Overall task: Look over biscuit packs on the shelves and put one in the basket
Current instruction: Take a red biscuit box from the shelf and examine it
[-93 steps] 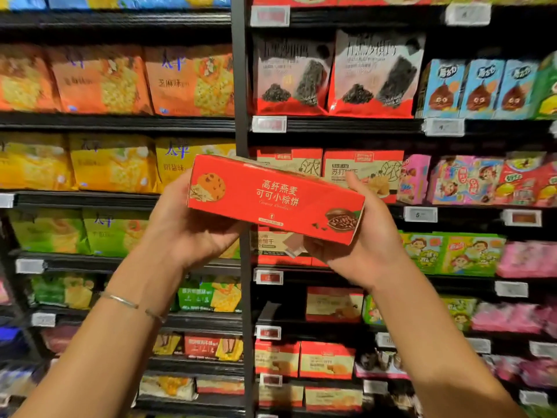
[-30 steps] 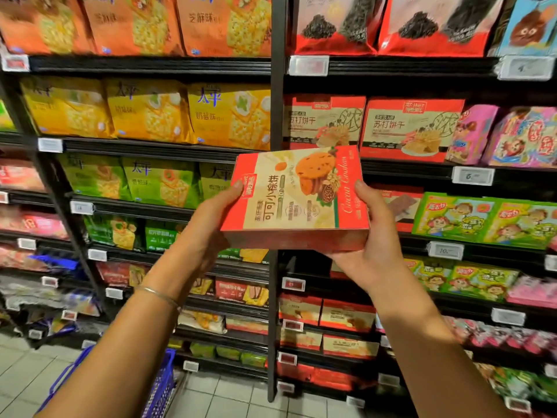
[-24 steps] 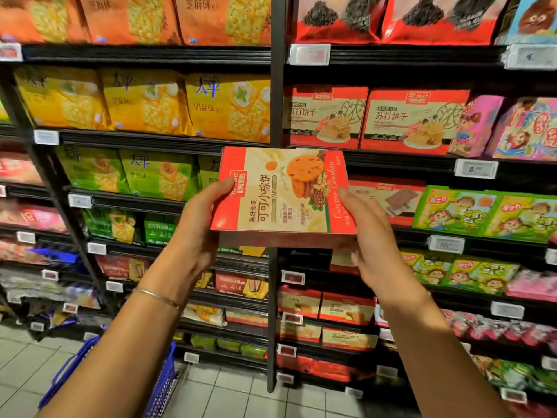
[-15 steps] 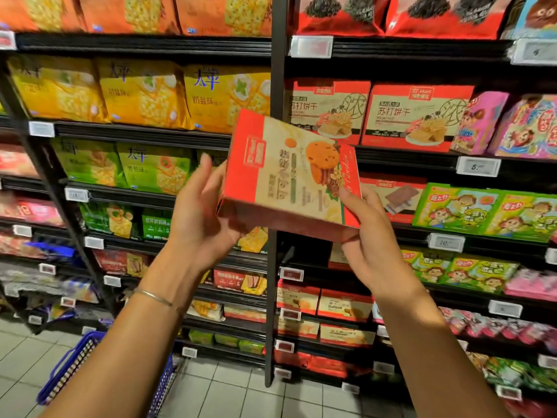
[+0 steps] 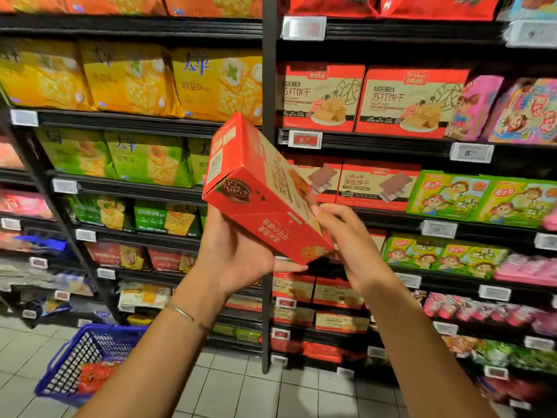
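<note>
Tilted red biscuit box (image 5: 259,191), side print inverted, sits in my cupped left hand (image 5: 238,254); the fingers of my right hand (image 5: 352,251) curl onto its front face. At 1 o'clock, shelf boxes (image 5: 319,98) read 苏打饼干; basket (image 5: 90,354) at 7 o'clock.

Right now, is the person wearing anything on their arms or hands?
Just one thing: a thin silvery bangle circles the wrist of the left hand. Both forearms are bare, no sleeves in view. No gloves, and the right hand shows no watch or ring.
</note>
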A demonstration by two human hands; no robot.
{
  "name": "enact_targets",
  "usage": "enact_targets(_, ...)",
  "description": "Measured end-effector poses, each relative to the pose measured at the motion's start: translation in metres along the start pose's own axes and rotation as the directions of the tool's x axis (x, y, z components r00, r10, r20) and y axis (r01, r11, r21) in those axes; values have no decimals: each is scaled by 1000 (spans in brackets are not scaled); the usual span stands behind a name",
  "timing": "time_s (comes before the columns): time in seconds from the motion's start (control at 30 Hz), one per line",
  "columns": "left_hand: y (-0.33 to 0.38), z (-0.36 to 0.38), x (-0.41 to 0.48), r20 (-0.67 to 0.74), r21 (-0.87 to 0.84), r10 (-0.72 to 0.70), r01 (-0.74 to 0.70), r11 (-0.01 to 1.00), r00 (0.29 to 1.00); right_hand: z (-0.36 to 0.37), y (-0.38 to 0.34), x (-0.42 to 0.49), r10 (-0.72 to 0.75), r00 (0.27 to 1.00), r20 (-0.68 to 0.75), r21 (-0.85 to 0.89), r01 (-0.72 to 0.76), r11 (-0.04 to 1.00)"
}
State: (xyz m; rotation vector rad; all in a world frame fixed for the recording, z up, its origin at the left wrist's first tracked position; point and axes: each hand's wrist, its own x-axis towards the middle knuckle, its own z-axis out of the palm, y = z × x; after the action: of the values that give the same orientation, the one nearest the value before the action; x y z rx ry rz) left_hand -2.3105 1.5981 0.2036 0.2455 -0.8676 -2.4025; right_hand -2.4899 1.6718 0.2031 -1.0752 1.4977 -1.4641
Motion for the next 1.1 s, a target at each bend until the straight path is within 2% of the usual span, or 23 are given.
enact_targets(0.07, -1, 6, 3, -170, 151, 83, -57, 987, 982, 2, -7, -3, -132, 989, -69, -49, 128, 990)
enact_targets(0.1, -4, 10, 4, -274, 285, 163, -81, 955, 948, 2, -10, -5, -190, 980, -56, -44, 187, 981)
enact_targets(0.17, -13, 19, 5, -393, 551, 362, -98, 828, 845, 0, -18, -12, -240, 966, 96, 137, 226, 964)
enact_targets(0.23, -23, 17, 7, -435, 634, 493, -131, 762, 754, -8, -20, -17, -219, 933, 287, 341, 114, 933)
enact_targets(0.27, -26, 13, 8, -468, 647, 529, -134, 751, 707, -12, -20, -19, -193, 926, 325, 356, 70, 932)
enact_targets(0.3, -28, 8, 9, -491, 674, 563, -119, 729, 665, -13, -17, -18, -156, 933, 325, 319, 47, 947)
enact_targets(0.37, -31, -4, 10, -483, 754, 624, -71, 653, 614, -12, -9, -14, -54, 973, 224, 242, -2, 970)
enact_targets(0.47, -29, -23, 8, -444, 805, 691, -85, 587, 570, -17, 7, -7, 97, 989, 110, 412, -135, 901)
enact_targets(0.53, -20, -32, 3, -518, 725, 602, -61, 686, 608, -23, 15, -6, 117, 985, 125, 502, -164, 849)
enact_targets(0.6, -6, -33, -3, -611, 478, 283, 59, 877, 739, -28, 22, -4, 139, 975, 174, 525, -211, 825)
enact_targets(0.63, -1, -32, -6, -627, 353, 119, 144, 925, 770, -30, 25, -2, 163, 966, 200, 507, -245, 827)
enact_targets(0.67, 3, -32, -10, -626, 280, 22, 198, 939, 779, -31, 26, 0, 194, 955, 223, 472, -280, 836)
enact_targets(0.7, 5, -36, -13, -621, 268, -10, 225, 937, 784, -32, 27, 1, 222, 947, 234, 429, -305, 850)
enact_targets(0.8, 7, -46, -17, -626, 289, -29, 266, 920, 779, -37, 28, 2, 235, 932, 278, 332, -323, 886)
enact_targets(0.93, 4, -47, -17, -579, 266, -14, 205, 942, 815, -49, 40, 6, 204, 904, 377, 327, -336, 883)
enact_targets(1.0, 1, -50, -19, -511, 396, 89, 143, 907, 855, -57, 48, 8, 160, 884, 439, 364, -338, 868)
enact_targets(1.1, -4, -57, -23, -388, 653, 256, 68, 755, 885, -68, 61, 11, 69, 898, 435, 307, -220, 926)
